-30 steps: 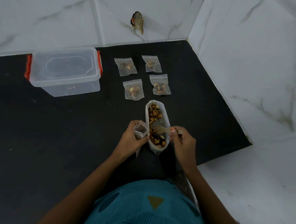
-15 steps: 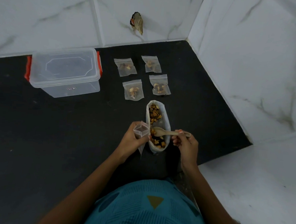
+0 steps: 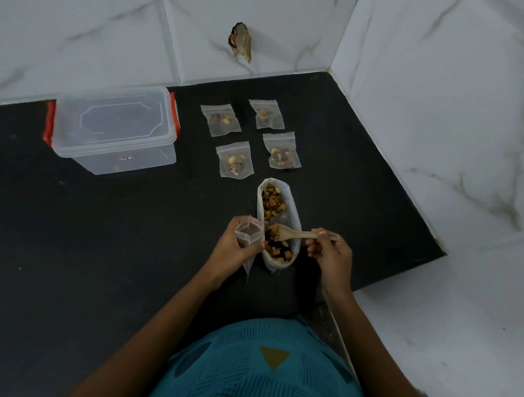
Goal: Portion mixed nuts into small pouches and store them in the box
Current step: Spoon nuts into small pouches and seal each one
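Observation:
My left hand point(image 3: 233, 251) grips a small clear pouch point(image 3: 248, 232), its mouth held open, just left of the large open bag of mixed nuts point(image 3: 293, 218). My right hand point(image 3: 330, 256) pinches the handle of a wooden spoon point(image 3: 301, 234), whose bowl lies over the nuts inside the bag. Several filled pouches lie flat beyond the bag, among them the near-left pouch point(image 3: 235, 159) and the near-right pouch point(image 3: 281, 150). A clear plastic box point(image 3: 114, 128) with red clips and its lid on stands at the far left.
Everything rests on a black countertop point(image 3: 101, 235) that meets white marble walls at the back and right. A small brownish object point(image 3: 241, 41) sticks to the back wall. The counter's right edge drops off near my right hand.
My right hand has drawn back to the right along the spoon handle, bringing the spoon bowl up onto the nuts. The left hand keeps the pouch in the same place.

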Demonstrator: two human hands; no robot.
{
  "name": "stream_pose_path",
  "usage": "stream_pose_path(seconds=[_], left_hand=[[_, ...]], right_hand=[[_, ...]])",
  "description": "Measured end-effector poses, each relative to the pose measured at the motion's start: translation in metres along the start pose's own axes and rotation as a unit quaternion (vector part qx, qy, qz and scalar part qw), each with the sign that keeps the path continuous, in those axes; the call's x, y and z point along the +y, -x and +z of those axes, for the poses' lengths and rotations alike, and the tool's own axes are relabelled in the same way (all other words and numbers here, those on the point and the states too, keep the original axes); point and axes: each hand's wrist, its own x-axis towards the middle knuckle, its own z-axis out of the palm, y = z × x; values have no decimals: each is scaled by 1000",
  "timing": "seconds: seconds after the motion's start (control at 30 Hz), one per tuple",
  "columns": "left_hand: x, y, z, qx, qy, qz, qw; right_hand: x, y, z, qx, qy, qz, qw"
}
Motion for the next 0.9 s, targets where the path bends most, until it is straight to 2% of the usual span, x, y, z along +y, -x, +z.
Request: stream_pose_path(seconds=[0.2,0.4,0.53,0.63,0.77,0.9], left_hand=[[0,0,1,7,-32,9,999],[1,0,0,47,-113,72,990],[9,1,3,63,-126,100,985],[15,0,6,62,-128,117,983],[20,-2,9,62,-136,119,981],[24,-1,10,63,-128,128,982]], right_hand=[[-7,1,-4,8,-20,-24,999],[-21,6,-10,-6,-61,-17,998],[-42,13,-10,-27,-114,-20,993],[-61,22,-7,-48,-114,-39,992],[-75,33,-1,-68,-69,-102,990],[-75,40,6,-88,46,-249,963]])
